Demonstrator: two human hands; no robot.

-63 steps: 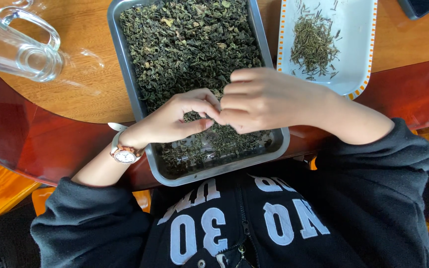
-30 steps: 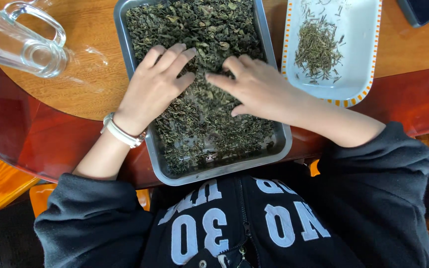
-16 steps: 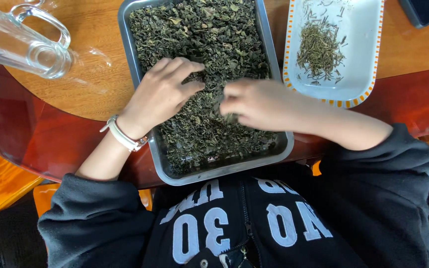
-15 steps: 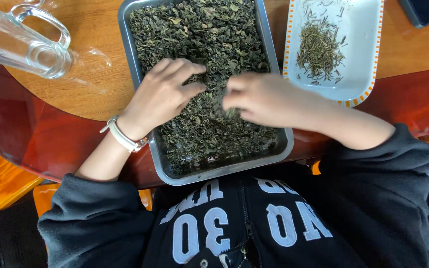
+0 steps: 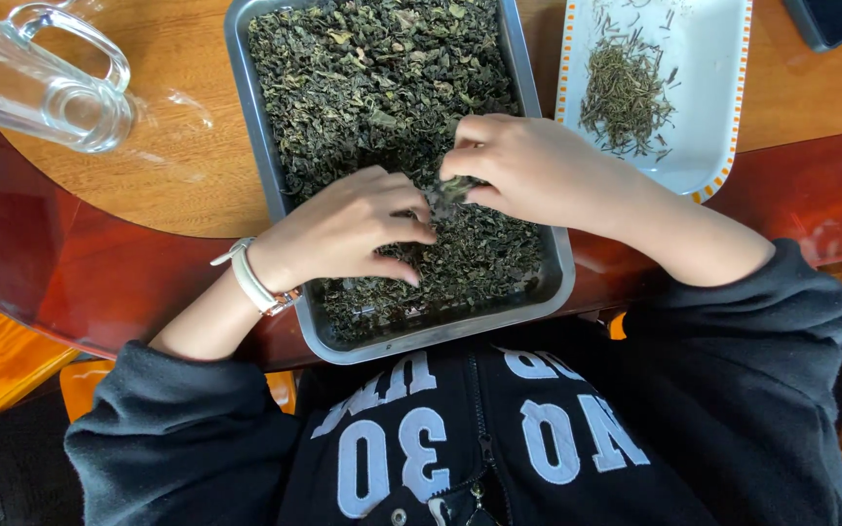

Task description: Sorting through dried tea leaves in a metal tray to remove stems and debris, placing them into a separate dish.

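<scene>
Your right hand (image 5: pixel 538 170) pinches a small clump of dried tea leaves (image 5: pixel 382 88) between fingertips. Your left hand (image 5: pixel 348 229) rests palm-down on the leaves, fingers loosely curled, gripping nothing. Both work inside the grey metal tray (image 5: pixel 246 107). Beside it sits a white dish (image 5: pixel 718 88) of sorted stems (image 5: pixel 621 93); a glass mug (image 5: pixel 36 83) lies well left.

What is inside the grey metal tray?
The metal tray holds dark green dried leaves. The left hand and right hand rest in them, hiding the leaves beneath; the tray's bottom is covered.
</scene>
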